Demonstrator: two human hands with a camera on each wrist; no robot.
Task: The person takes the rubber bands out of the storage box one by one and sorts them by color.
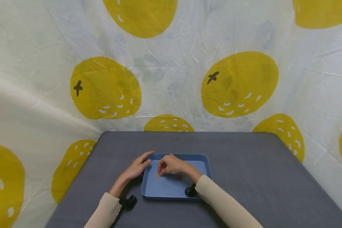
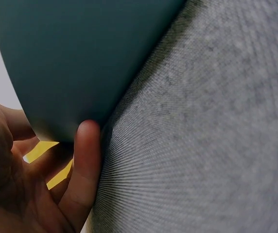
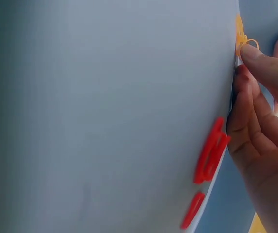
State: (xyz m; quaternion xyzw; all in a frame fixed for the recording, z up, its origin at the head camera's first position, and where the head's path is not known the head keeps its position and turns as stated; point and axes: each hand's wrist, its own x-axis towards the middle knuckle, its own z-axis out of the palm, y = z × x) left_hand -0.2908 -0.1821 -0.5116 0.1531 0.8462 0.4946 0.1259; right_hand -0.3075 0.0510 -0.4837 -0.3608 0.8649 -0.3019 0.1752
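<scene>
A shallow blue tray (image 1: 159,190) lies on the grey table. My left hand (image 1: 135,167) holds its left side near the far corner, thumb over the rim; in the left wrist view a fingertip (image 2: 88,136) presses the outer wall (image 2: 80,63). Over the tray's left half, my right hand (image 1: 171,164) pinches a thin yellow-orange rubber band (image 3: 241,36) between thumb and fingertips, its loops sticking out close to the tray floor. Red rubber bands (image 3: 211,153) lie on the tray floor nearby, partly under the right hand in the head view.
Grey cloth covers the table (image 1: 259,183) around the tray. Behind and beside it hangs a pale curtain (image 1: 171,91) with big yellow fruit prints. A black wrist camera (image 1: 191,191) on the right arm overlaps the tray's near right part; another wrist camera (image 1: 128,202) is on the left wrist.
</scene>
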